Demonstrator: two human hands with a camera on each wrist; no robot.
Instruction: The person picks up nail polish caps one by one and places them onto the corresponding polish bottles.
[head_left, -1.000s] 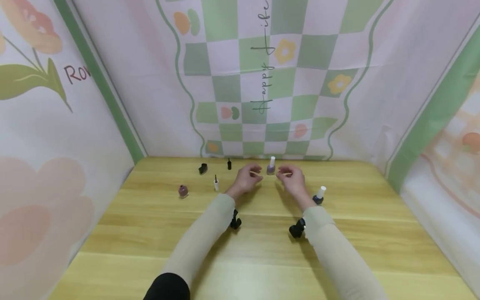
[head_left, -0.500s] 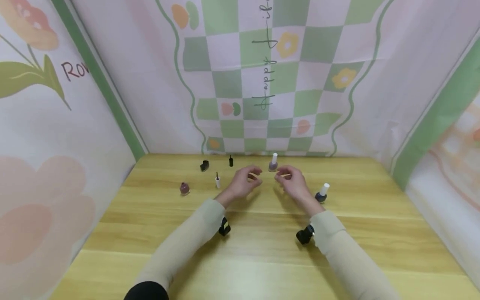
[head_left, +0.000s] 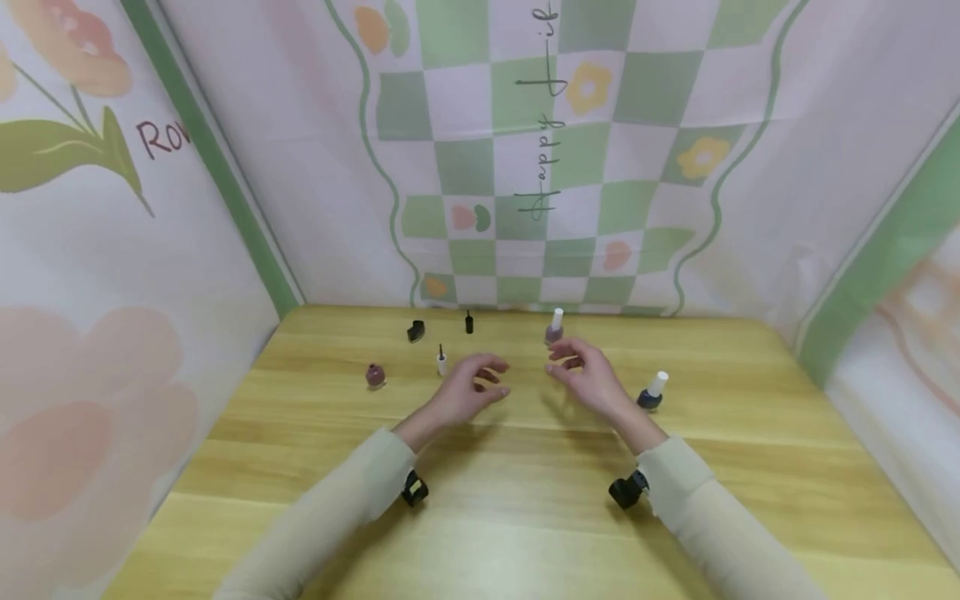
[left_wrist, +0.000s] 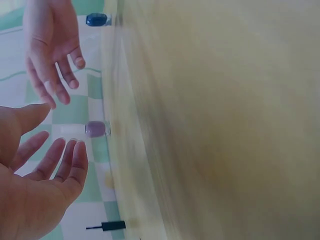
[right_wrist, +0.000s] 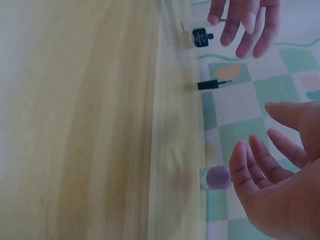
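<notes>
My left hand hovers over the table with fingers spread and holds nothing. Just beyond it, a white brush cap stands brush up. My right hand, its fingers loosely bent and holding nothing, is in front of a purple nail polish bottle with a white cap. That bottle stands upright, and the fingertips overlap its lower part in the head view. To the right of the right wrist is a dark blue nail polish bottle, also white-capped. In the left wrist view both hands show relaxed fingers near the purple bottle.
On the left stand an uncapped mauve nail polish bottle and a small black bottle. A black brush cap stands brush up near the back edge. Printed fabric hangs right behind the wooden table.
My left hand has drawn back to the left, away from the purple bottle, and its fingers have spread wider. The right hand has come slightly nearer to me. The bottles and caps stay put.
</notes>
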